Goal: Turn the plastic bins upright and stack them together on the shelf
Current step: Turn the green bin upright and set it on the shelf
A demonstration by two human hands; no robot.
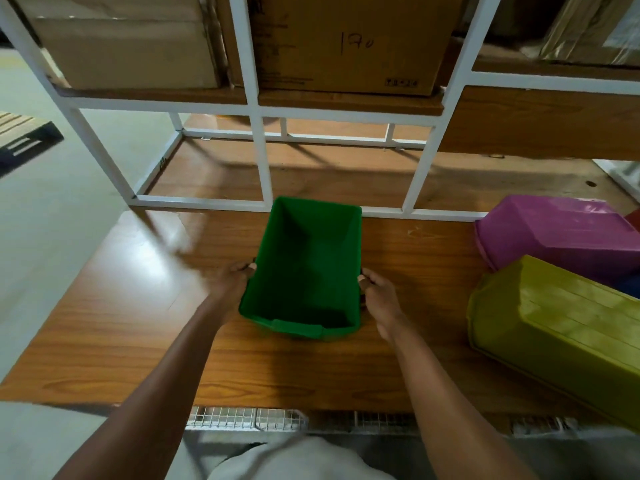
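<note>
Both hands clamp the upright green bin point(308, 268): left hand point(230, 284), right hand point(379, 297). Right of it, the yellow bin point(554, 327) and purple bin point(557, 233) lie overturned.

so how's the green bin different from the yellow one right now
The green bin stands upright with its open top facing up; the yellow bin lies overturned, its ribbed underside showing. The green bin is gripped on both sides by the left hand and right hand; the yellow bin is untouched, off to the right. Both are plastic bins on the wooden shelf.
</note>
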